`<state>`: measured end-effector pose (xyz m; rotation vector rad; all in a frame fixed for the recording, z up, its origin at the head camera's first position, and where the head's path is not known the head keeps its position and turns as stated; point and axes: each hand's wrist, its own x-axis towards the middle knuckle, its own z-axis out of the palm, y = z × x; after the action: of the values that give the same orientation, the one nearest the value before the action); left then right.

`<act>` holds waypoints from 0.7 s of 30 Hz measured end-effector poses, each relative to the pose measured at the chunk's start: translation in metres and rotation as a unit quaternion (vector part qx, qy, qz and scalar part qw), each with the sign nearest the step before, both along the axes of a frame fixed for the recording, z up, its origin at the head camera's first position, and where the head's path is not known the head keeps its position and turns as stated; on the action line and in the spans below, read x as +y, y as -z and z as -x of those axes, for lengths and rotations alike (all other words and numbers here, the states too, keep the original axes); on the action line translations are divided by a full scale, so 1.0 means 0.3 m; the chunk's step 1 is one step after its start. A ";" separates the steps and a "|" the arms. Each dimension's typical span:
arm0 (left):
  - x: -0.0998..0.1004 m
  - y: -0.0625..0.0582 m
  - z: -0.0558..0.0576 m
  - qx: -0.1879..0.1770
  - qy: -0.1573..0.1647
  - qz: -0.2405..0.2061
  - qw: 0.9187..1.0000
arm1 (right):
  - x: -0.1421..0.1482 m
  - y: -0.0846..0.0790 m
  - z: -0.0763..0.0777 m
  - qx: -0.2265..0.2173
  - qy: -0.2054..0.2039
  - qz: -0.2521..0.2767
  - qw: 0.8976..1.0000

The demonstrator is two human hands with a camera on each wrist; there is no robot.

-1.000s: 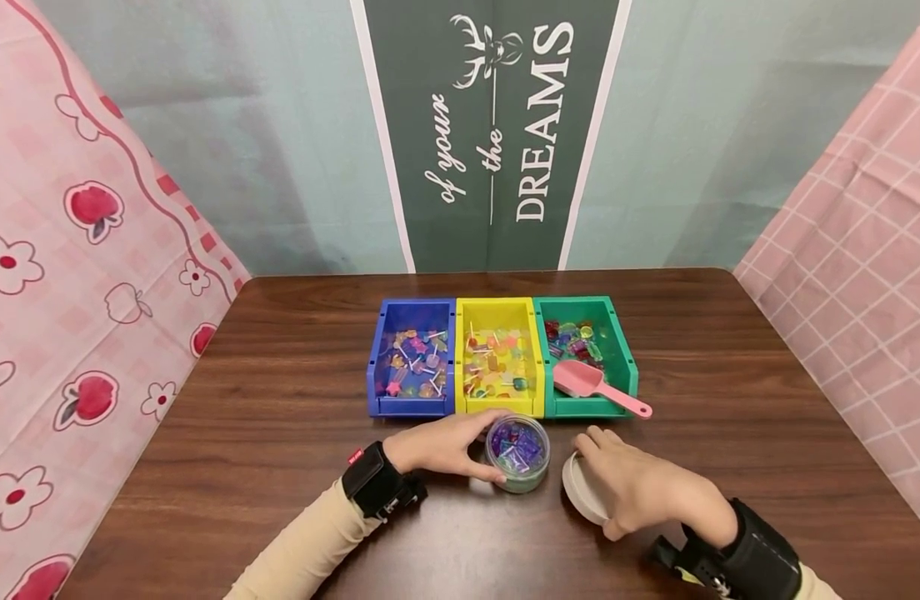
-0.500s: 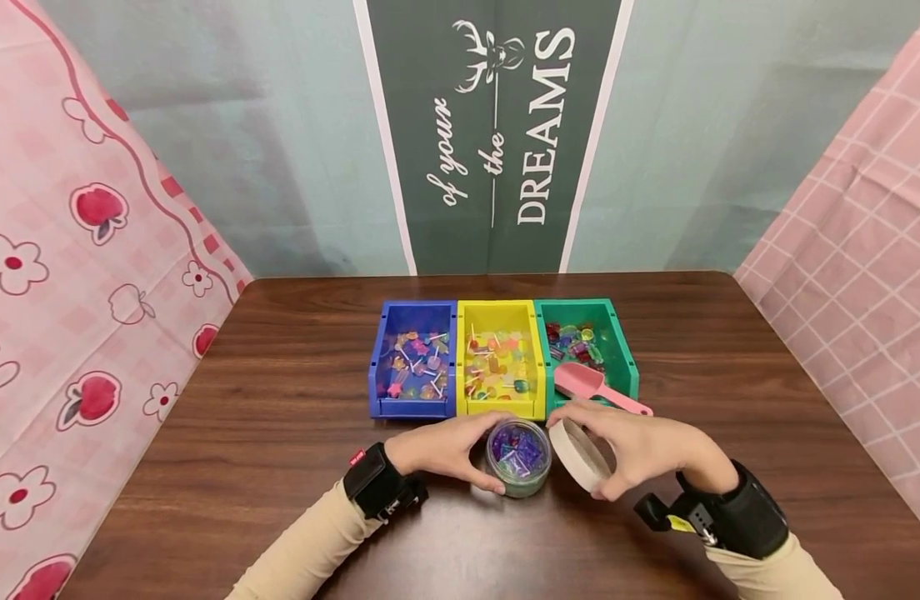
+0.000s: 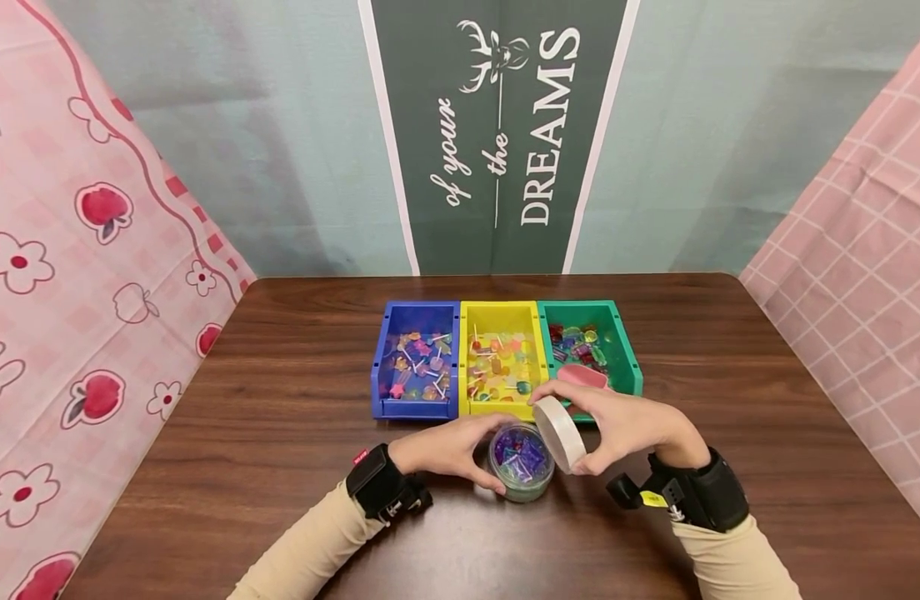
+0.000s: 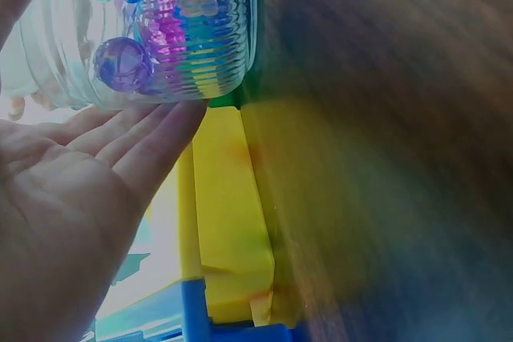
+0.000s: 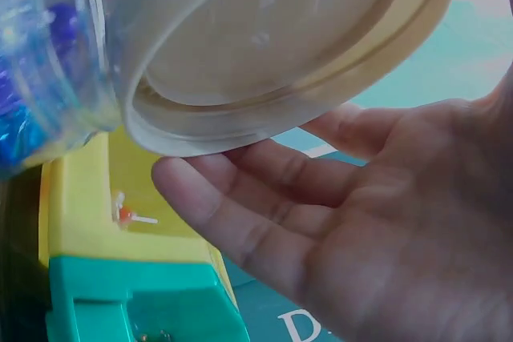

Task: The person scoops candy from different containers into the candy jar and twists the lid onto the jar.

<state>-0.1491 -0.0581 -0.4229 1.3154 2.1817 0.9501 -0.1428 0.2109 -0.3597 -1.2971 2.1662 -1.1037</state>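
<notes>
In the head view a clear ribbed jar (image 3: 522, 462) with purple and other bright pieces inside stands on the table, its top uncovered. My left hand (image 3: 451, 451) holds it from the left, thumb in front and fingers behind. The left wrist view shows those fingers along the jar's wall (image 4: 188, 30). My right hand (image 3: 634, 423) grips a pale round lid (image 3: 559, 435) by its edge. Tilted, the lid hangs at the jar's right rim, its hollow underside plain in the right wrist view. Whether lid and rim touch I cannot tell.
Behind the jar stand joined blue (image 3: 415, 408), yellow (image 3: 502, 408) and green (image 3: 627, 379) bins holding small colourful candy-shaped pieces. A pink scoop (image 3: 582, 377) lies in the green bin, its handle mostly behind my right hand. The brown table (image 3: 295, 367) meets a curtain at the back.
My right hand has lifted the lid off the table and brought it left and upward to the jar, tipping it toward upright. My left hand has stayed on the jar.
</notes>
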 end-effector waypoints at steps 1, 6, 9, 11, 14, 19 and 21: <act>0.000 0.000 0.000 0.003 0.002 0.000 1.000 | -0.001 0.004 0.000 0.002 -0.001 0.008 1.000; 0.001 0.005 -0.001 0.013 0.007 0.000 1.000 | -0.011 0.022 -0.003 0.007 0.000 0.037 0.999; 0.000 0.007 -0.001 0.015 0.005 0.004 1.000 | -0.021 0.033 -0.005 0.001 -0.001 0.048 0.999; 0.000 0.007 -0.001 0.010 0.002 0.008 1.000 | -0.025 0.038 -0.006 -0.005 -0.003 0.054 0.999; -0.002 0.004 -0.002 0.003 0.000 0.013 1.000 | -0.031 0.046 -0.004 0.003 -0.012 0.071 0.997; -0.002 -0.004 -0.004 0.002 0.003 0.014 1.000 | -0.047 0.070 0.013 0.005 -0.045 0.113 0.993; -0.001 -0.006 -0.005 0.005 0.003 0.014 1.000 | -0.052 0.079 0.020 -0.002 -0.057 0.124 0.991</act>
<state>-0.1476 -0.0584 -0.4212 1.3164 2.1888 0.9100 -0.1488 0.1952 -0.3834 -1.5010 1.9719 -1.3607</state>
